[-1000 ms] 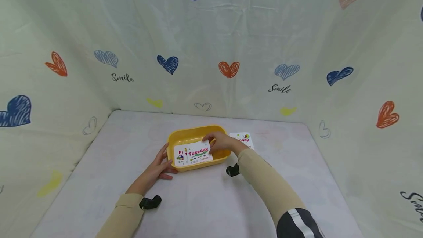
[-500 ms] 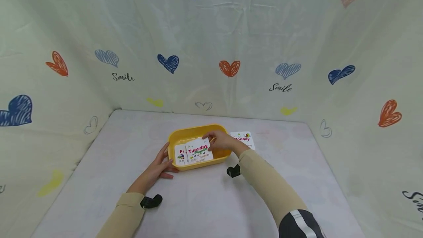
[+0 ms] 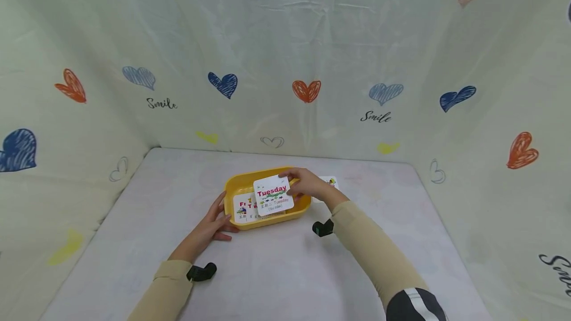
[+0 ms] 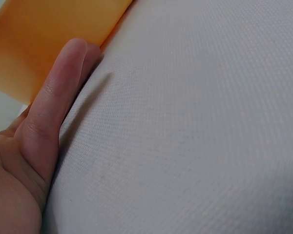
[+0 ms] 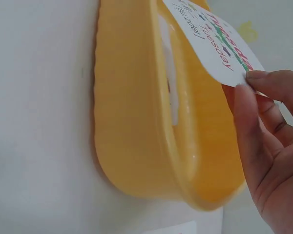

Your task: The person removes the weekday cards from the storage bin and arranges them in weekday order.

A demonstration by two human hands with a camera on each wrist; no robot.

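Note:
My right hand (image 3: pixel 309 184) pinches a white card (image 3: pixel 273 195) printed "Tuesday" between thumb and fingers at its right edge. The card is raised and tilted over a yellow plastic basket (image 3: pixel 256 175). Up close in the right wrist view, thumb and forefinger grip one corner of the card (image 5: pixel 210 41) above the basket's rim. More white cards (image 3: pixel 243 208) overlap inside the basket, partly covered by the raised one. At the basket's left end, my left hand (image 3: pixel 214 224) rests with fingers spread against the wall; its extended finger shows beside the basket (image 4: pixel 63 29) in the left wrist view.
Another white card (image 3: pixel 331 181) lies on the table right of the basket, mostly behind my right hand. The pale tabletop (image 3: pixel 276 271) meets a curtain (image 3: pixel 267 33) with printed hearts at its back edge. Black straps with small attachments sit on both wrists.
My right hand has lifted the Tuesday card up from the other cards and shifted slightly right, uncovering more of those beneath. My left hand stays at the basket's left end.

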